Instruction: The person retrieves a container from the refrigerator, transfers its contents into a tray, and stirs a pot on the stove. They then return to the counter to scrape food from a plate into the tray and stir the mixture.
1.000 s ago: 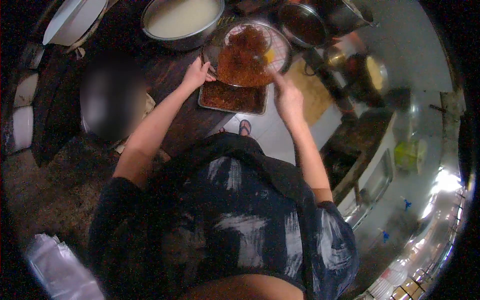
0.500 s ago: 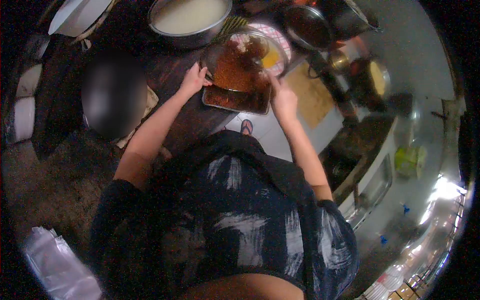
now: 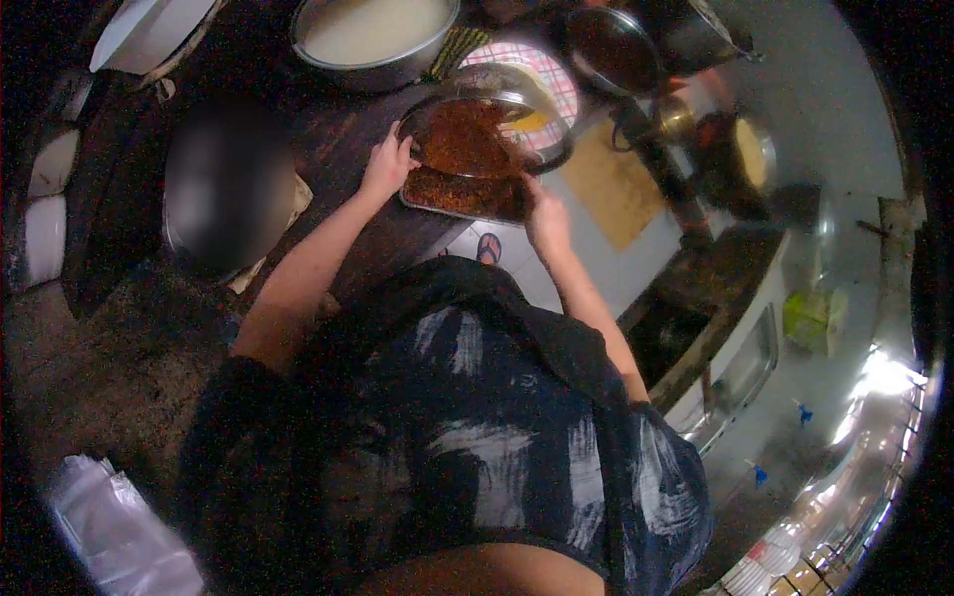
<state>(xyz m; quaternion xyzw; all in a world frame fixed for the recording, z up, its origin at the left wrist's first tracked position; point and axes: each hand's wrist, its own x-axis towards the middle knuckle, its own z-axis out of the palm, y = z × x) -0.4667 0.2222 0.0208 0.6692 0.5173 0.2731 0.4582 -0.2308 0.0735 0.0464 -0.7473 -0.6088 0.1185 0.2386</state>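
A clear bowl point(image 3: 542, 154) is tilted over a rectangular pan point(image 3: 437, 211), with a reddish-brown crumbly mixture point(image 3: 457, 139) sliding toward its near rim. More brown crumbs lie in the pan. My left hand point(image 3: 388, 167) is closed on the bowl's left rim. At the near right side of the bowl, my right hand point(image 3: 547, 214) grips the rim, its fingers partly hidden. Just behind the bowl lies a plate with a pink-and-white checked pattern point(image 3: 566, 84), with something yellow seen through the glass.
A large metal basin point(image 3: 378, 70) of pale contents stands at the back left. Dark pans point(image 3: 611, 50) sit at the back right. A brown mat or board point(image 3: 616, 189) lies right of the bowl. A blurred dark shape point(image 3: 229, 189) is at the left.
The bowl has tipped further toward me and come slightly nearer, and more crumbs show in the pan. The plate behind is more exposed. My right hand has shifted a little down and left.
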